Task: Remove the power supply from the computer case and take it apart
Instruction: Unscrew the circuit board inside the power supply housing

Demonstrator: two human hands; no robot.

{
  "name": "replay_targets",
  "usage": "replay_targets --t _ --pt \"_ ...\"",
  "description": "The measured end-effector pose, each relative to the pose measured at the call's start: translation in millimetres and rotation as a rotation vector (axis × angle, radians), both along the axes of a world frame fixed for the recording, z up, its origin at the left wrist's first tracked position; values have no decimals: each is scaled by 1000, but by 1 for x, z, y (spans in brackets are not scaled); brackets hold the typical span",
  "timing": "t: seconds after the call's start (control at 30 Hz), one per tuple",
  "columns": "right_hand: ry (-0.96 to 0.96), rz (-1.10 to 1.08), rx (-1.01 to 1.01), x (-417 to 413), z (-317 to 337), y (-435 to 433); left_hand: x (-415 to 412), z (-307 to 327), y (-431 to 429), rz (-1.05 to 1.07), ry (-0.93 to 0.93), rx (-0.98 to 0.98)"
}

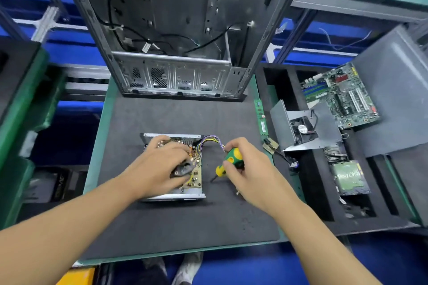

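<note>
Left hand (157,166) tight on the board (195,174) inside the supply (176,196), right hand (245,173) tight around a screwdriver (232,158) just right of it.

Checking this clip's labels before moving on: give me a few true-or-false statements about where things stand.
1. The right hand holds a yellow-green screwdriver. True.
2. The left hand holds the power supply. True.
3. The power supply sits inside the computer case. False: it lies on the black mat, in front of the case.
4. The power supply is closed. False: its circuit board is exposed.
5. The motherboard lies left of the mat. False: the motherboard is in the foam tray on the right.
</note>
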State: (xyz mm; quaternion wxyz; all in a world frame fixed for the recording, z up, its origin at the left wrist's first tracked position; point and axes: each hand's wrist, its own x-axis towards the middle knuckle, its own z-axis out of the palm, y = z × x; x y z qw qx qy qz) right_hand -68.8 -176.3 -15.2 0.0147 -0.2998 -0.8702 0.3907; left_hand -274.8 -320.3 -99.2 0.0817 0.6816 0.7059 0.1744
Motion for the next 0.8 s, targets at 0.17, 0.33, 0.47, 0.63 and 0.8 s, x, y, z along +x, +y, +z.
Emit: replay_targets --t 0.17,0.33,0.47,0.63,0.8 --pt "-57 41 41 -5 -5 -1 1 0 -2 125 83 42" --pt "-96 153 119 -9 -1 1 16 8 4 311 83 -166" --pt "-71 162 142 -9 4 3 38 6 10 413 90 -192" --pt "55 81 110 -8 9 1 38 2 4 454 41 -109" --pt "127 15 83 -14 6 -4 44 5 10 491 138 -96"
